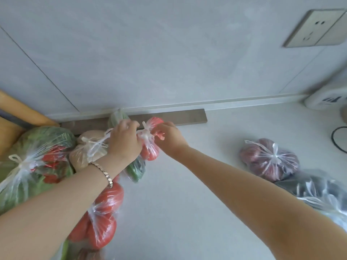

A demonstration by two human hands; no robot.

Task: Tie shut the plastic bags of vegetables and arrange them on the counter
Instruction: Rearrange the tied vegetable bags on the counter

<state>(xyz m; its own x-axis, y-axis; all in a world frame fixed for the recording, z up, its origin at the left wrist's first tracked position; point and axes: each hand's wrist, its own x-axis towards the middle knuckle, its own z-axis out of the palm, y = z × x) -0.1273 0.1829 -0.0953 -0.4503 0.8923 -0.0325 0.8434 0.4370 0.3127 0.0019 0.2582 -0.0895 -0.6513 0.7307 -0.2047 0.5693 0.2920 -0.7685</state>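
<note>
Our left hand (124,141) has its fingers curled on the white knot (145,133) at the top of the small red bag (150,152). Our right hand (169,139) pinches the other side of that same knot, with its thumb and fingers tight on the plastic. A thin bracelet (105,173) is on our left wrist.

The small red bag sits on the pale worktop (178,194), close to the wall, and a grey strip (187,117) is just behind it. Just left of the small red bag, partly under our left hand, lies a bag of green things (136,171). Further left is a tied bag of brown things (84,154), then a big leafy green bag (37,162). Nearer to us than the small red bag, under our left arm, is a bag of big red vegetables (105,212). Well to the right of the small red bag lies a tied bag of dark red round things (270,160). Beside that is a bag of dark things (315,188).
</note>
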